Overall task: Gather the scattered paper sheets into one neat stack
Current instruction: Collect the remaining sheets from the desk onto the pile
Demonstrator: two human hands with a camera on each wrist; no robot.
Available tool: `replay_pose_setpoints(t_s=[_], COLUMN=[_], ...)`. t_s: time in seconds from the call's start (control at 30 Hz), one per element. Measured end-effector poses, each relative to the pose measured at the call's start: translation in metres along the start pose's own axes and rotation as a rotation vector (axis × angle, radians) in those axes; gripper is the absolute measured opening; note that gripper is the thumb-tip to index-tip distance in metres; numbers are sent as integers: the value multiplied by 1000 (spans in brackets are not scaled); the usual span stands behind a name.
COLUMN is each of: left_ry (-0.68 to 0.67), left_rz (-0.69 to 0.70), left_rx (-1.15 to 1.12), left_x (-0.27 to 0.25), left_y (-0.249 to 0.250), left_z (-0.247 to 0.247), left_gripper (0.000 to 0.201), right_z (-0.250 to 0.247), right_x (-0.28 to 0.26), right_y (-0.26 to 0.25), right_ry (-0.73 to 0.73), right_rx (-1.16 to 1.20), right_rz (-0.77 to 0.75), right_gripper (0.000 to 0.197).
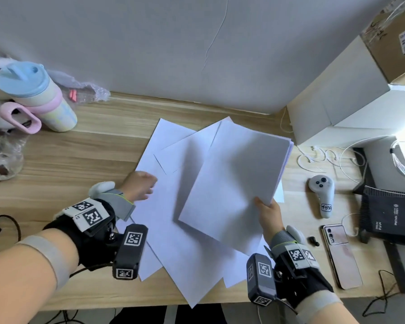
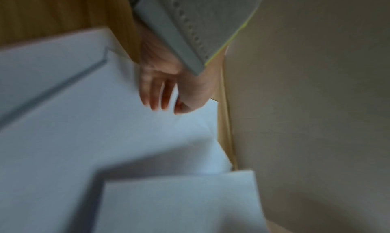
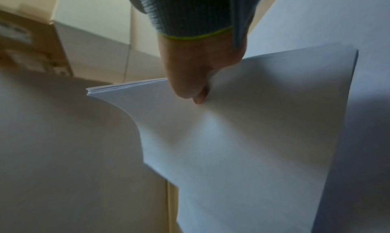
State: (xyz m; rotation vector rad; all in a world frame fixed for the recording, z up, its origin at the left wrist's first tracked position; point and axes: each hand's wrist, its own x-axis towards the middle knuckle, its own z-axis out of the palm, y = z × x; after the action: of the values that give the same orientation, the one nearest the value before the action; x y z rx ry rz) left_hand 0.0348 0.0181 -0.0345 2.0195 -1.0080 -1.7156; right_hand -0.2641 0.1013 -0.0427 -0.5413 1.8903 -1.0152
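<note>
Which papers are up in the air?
The white paper bundle pinched by the right hand; the other white sheets lie flat on the wooden desk.

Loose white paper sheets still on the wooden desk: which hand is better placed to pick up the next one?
Left. The left hand is free at the loose white paper sheets; the right hand grips the gathered white paper stack.

Wooden desk (image 1: 98,146), light grain, set against a plain grey wall (image 1: 150,43). Wall shows a thin hairline crack (image 1: 214,38) running downward. White box (image 1: 337,101) stands at the desk's right rear, a cardboard box (image 1: 398,40) atop it. Bright light enters at far right. Grey floor (image 1: 388,309) visible below the desk edge, cables (image 1: 381,295) trailing.
</note>
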Motion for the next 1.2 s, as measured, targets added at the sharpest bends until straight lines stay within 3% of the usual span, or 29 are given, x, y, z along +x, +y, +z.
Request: replay_pose_setpoints(t_s=[0.07,0.17,0.23,0.3,0.37,0.43,0.5,0.57,0.8,0.93,1.03,1.2], left_ry=[53,130,196,172,119,79,81,89,-9,188,64,9], left_rz=[-73,-134,-140,-146,-163,-194,-198,-206,-235,-132,-207,-247], left_rx=[244,514,578,575,560,586,568,492,3,367,459,504], left_x=[6,7,9,6,5,5,8,11,8,5,3,13], left_y=[-20,-38,-44,-43,-39,-39,-39,-40,-46,-50,-48,-51], left_z=[-11,-21,-23,-20,-14,-10,-7,-7,-4,-5,-5,-9], left_gripper=[26,17,35,41,18,38,30,10,24,44,25,48], right_z=[-10,-18,-19,-16,-12,-6,-1,1,5,6,6,5], right_x=[2,1,1,3,6,8,7,5,7,9,9,10], right_y=[8,14,17,23,29,35,38,41,52,54,55,56], right_ry=[-6,-114,-181,-210,-213,-203,-193,-182,-149,-120,-113,-114], right_rx=[-7,-24,-86,-205,-332,-427,-441,-432,-408,-374,-372,-358], right_rz=[59,149,197,226,222,210,206,213,250,269,272,269], right_gripper=[15,10,13,14,12,16,16,18,19,19,22,21])
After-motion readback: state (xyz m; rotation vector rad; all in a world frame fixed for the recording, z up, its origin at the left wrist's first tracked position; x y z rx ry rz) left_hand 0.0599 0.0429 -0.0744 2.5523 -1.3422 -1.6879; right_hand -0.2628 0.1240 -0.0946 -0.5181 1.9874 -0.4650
